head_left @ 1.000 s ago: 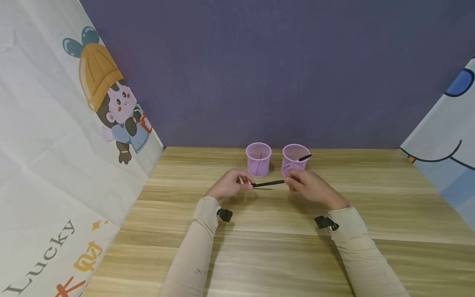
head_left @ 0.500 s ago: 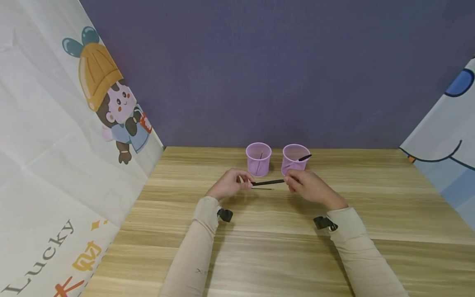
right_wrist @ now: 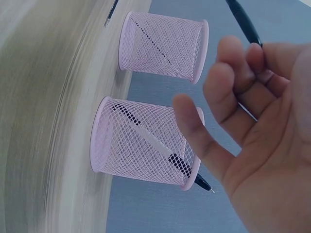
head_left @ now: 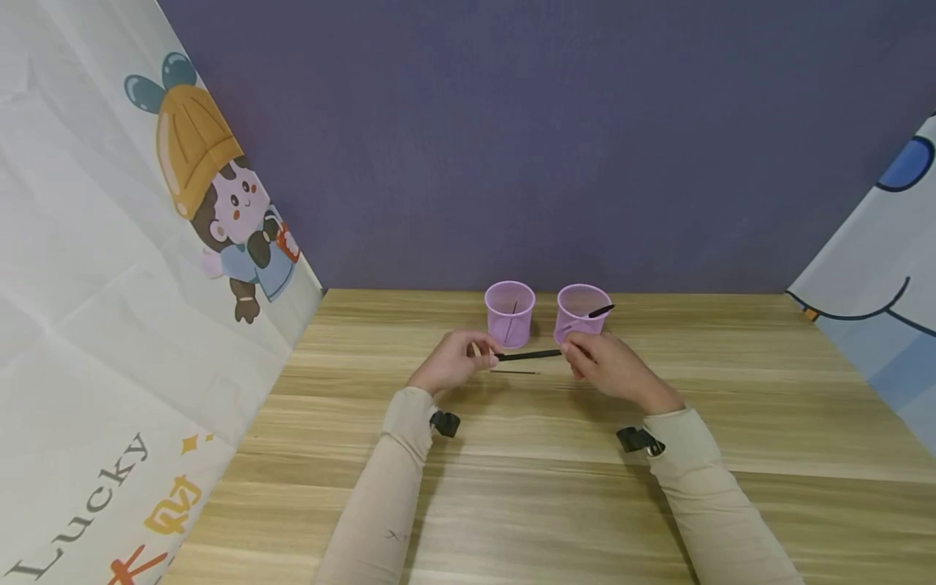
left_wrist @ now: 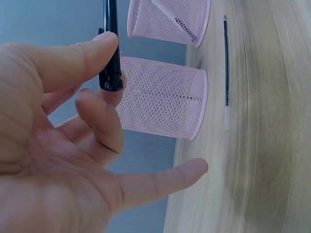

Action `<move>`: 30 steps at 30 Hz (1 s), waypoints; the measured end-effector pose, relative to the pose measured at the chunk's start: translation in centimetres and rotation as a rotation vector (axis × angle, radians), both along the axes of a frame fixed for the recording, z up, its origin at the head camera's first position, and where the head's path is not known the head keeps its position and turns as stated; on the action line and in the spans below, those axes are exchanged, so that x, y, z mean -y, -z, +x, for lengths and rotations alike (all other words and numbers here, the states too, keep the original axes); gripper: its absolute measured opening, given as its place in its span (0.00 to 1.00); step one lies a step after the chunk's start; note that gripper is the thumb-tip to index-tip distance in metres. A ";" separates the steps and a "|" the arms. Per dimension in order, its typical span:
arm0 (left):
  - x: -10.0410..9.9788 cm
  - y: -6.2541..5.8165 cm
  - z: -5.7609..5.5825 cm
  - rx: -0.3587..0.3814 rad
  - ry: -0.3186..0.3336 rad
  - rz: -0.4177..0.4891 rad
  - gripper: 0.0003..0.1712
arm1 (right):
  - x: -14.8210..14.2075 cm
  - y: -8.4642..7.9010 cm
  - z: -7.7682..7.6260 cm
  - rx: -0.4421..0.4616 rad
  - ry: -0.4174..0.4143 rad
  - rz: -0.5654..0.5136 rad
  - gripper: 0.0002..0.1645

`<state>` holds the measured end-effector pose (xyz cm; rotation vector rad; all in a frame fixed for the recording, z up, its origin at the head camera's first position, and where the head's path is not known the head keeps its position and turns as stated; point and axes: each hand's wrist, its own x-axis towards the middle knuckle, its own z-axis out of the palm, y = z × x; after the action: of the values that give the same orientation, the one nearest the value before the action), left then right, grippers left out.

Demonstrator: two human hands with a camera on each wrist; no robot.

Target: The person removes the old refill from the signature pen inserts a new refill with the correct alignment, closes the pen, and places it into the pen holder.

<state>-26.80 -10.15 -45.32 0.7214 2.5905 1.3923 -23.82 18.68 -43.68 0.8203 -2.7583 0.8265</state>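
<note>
My left hand (head_left: 453,361) pinches one end of a black pen (head_left: 528,355) between thumb and fingers; the clip shows beside the thumb in the left wrist view. At the pen's other end, my right hand (head_left: 610,366) grips with thumb and curled fingers, its little finger apart. The pen is held nearly level above the table. Below it, a thin dark pen refill (left_wrist: 227,63) with a clear end lies on the wood. Two pink mesh pen cups stand just beyond: the left cup (head_left: 497,325) and the right cup (right_wrist: 109,141), close to my right fingers.
A thin refill (head_left: 515,309) leans inside the left cup. In the right cup a pen (right_wrist: 203,183) leans tip up, sticking out over the rim. The wooden table (head_left: 512,504) ends at a dark blue-grey panel (head_left: 526,146). Printed white sheets (head_left: 88,268) flank it.
Both hands and the black pen have shifted very slightly away from me. More of the refill on the table shows beside my left fingers. Cups and their contents have stayed put.
</note>
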 end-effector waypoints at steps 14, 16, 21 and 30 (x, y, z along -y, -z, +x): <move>-0.4 -0.5 0.2 -0.036 -0.032 -0.035 0.04 | 0.1 -0.4 0.2 -0.005 0.030 0.000 0.21; -0.4 -0.5 0.1 -0.038 -0.033 -0.034 0.04 | 0.1 -0.4 0.2 -0.006 0.028 -0.004 0.21; -0.4 -0.4 0.1 -0.041 -0.025 -0.031 0.04 | 0.0 -0.5 0.2 0.014 0.032 0.001 0.21; -0.3 -0.3 0.2 -0.018 -0.020 -0.003 0.04 | -0.2 -0.5 0.3 0.026 0.032 -0.011 0.19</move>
<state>-26.57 -9.82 -45.05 0.7127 2.6202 1.3931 -23.51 18.85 -43.21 0.7670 -2.7795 0.8515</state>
